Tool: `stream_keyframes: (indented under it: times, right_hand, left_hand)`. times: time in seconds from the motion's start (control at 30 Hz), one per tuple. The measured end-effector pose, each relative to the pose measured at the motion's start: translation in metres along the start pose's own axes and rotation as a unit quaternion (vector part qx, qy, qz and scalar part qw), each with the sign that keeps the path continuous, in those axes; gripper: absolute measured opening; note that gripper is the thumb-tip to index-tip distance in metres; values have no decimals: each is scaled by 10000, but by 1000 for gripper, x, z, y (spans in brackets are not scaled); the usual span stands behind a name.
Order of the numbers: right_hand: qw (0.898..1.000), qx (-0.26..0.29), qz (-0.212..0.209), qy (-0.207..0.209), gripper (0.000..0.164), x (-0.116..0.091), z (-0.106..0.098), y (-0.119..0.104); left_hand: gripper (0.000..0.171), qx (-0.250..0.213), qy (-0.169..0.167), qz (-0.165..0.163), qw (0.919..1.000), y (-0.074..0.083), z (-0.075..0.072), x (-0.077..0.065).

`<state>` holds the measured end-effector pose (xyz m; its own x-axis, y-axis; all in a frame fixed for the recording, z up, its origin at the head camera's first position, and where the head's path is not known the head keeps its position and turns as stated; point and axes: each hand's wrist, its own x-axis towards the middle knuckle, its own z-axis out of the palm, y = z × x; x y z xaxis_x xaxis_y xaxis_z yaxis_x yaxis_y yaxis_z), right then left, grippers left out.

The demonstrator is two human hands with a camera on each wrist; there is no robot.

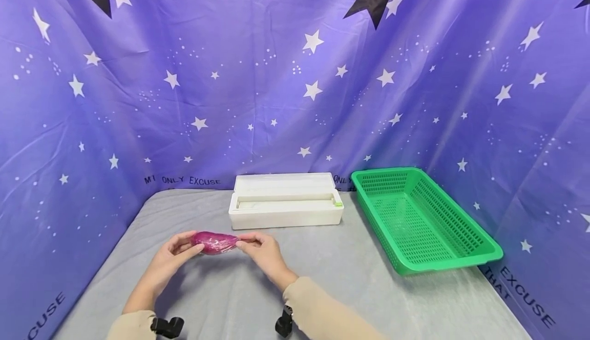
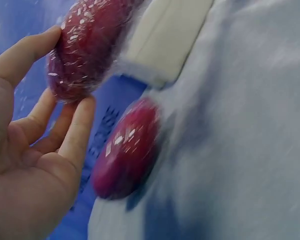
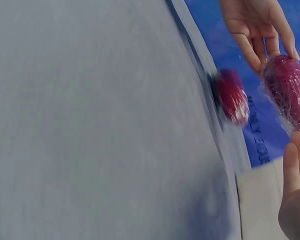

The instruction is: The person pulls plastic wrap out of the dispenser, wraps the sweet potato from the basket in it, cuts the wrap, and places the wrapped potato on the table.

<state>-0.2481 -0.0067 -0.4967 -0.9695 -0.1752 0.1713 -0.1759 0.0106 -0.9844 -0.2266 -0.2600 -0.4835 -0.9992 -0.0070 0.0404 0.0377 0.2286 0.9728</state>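
Note:
Both hands hold a purple-red oblong (image 1: 215, 243) wrapped in wrinkled clear film, raised over the grey table. The left hand (image 1: 167, 259) grips its left end between thumb and fingers. At the other end, the right hand (image 1: 267, 255) pinches the film with thumb and fingertips. In the left wrist view, a second glossy purple-red oblong (image 2: 127, 150) lies on the table below the held one. It also shows in the right wrist view, blurred, near the table edge. From the head view this second piece is hidden behind the held one or the hands.
Behind the hands stands a long white box (image 1: 286, 219) with its lid raised and a small green piece at its right end. A green perforated basket (image 1: 461, 265) sits at the right. A purple star-printed curtain (image 1: 258, 99) surrounds the grey-covered table (image 1: 341, 283).

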Motion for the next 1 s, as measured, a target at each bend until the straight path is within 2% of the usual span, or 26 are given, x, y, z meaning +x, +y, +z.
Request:
stream_keyframes:
  times: [0.2, 0.4, 0.5, 0.77, 1.0]
  right_hand:
    - [9997, 158, -114, -169, 24, -2, 31, -2]
    - [9988, 169, -268, -365, 27, -3, 52, -5]
    - [9987, 137, -140, -477, 27, -4, 58, -4]
    - [9962, -121, 123, -855, 29, -7, 66, 4]
    - [9931, -126, 207, -1151, 30, -9, 68, 16]
  left_hand:
    - [63, 479, -38, -254, 9985, 1, -36, -4]
    - [64, 1031, -275, -196, 9941, -2, -66, -6]
    - [62, 1124, -377, -162, 9928, -5, -76, -7]
    - [64, 1515, -602, -460, 9855, -17, -90, -9]
    - [68, 1630, -827, -729, 9804, -25, -91, -9]
